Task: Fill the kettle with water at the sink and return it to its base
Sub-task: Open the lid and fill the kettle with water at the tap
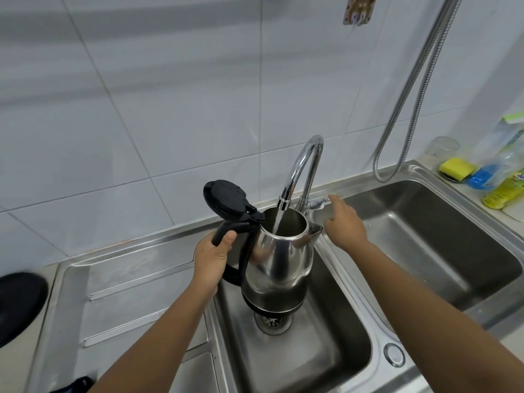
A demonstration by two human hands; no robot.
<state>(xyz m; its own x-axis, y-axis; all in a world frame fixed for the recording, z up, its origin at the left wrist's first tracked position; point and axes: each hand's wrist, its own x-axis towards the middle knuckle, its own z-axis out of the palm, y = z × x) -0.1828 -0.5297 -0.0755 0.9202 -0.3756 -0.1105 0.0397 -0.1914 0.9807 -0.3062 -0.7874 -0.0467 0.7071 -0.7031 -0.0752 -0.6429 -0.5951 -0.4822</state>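
A steel kettle (279,265) with a black handle and a raised black lid (224,201) hangs over the left sink basin (320,353). My left hand (214,260) grips its handle. Water streams from the chrome tap (303,165) into the kettle's open mouth. My right hand (344,222) reaches past the spout, fingers spread, with its fingertips at the tap lever (319,202) behind the kettle. The black kettle base (19,306) lies on the counter at the far left, partly cut off by the frame edge.
A second sink basin (442,236) lies to the right. A metal spray hose (408,109) hangs down the tiled wall. A yellow sponge (456,168), a glass (443,147) and soap bottles (504,180) stand at the back right. The ribbed drainboard (127,293) is on the left.
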